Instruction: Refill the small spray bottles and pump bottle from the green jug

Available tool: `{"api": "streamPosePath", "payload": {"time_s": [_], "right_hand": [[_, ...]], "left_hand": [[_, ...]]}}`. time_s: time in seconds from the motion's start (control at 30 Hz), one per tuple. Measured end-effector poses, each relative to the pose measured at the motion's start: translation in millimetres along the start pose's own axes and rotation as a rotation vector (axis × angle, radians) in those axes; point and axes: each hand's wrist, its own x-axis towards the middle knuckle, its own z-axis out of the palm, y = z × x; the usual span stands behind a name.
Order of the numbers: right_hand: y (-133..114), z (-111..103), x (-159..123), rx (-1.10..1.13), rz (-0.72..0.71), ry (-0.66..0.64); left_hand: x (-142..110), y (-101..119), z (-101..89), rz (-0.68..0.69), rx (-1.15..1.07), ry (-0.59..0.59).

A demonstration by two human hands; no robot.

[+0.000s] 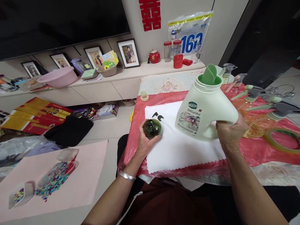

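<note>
My left hand [145, 142] is wrapped round a dark green bottle [152, 128], which stands uncapped on the white scallop-edged mat [182, 153]. By its handle, my right hand [231, 132] grips a large pale green detergent jug [203, 109]. The jug is roughly upright with a slight tilt; its cap is off and a green pouring spout shows in the mouth. A black pump head [160, 118] with a thin white tube lies on the mat just beyond the bottle. Beyond the mat, a pale cap [144, 96] rests on the red plastic cover [152, 104].
Several spray bottles [252, 97] crowd the table's right side, beside a roll of tape [284, 140]. Behind stands a ledge [131, 73] with framed photos, red-lidded jars and a pink basin [58, 76]. Colourful beads [55, 178] lie on a pink sheet at the left.
</note>
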Motion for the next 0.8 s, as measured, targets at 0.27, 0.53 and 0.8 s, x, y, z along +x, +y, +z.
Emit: {"api": "streamPosePath", "payload": {"time_s": [0.27,0.53,0.8], "right_hand": [[-2,-13,2,-0.128,0.030,-0.168],[-57,-47,-32,-0.165,-0.413,0.079],[-94,29,-73,-0.239,-0.467,-0.692]], "left_hand": [[-3,2,2.1,0.031,0.011,0.019],[-3,3,3.7,0.046,0.025,0.034],[-2,5,3.5,0.034,0.038,0.021]]}}
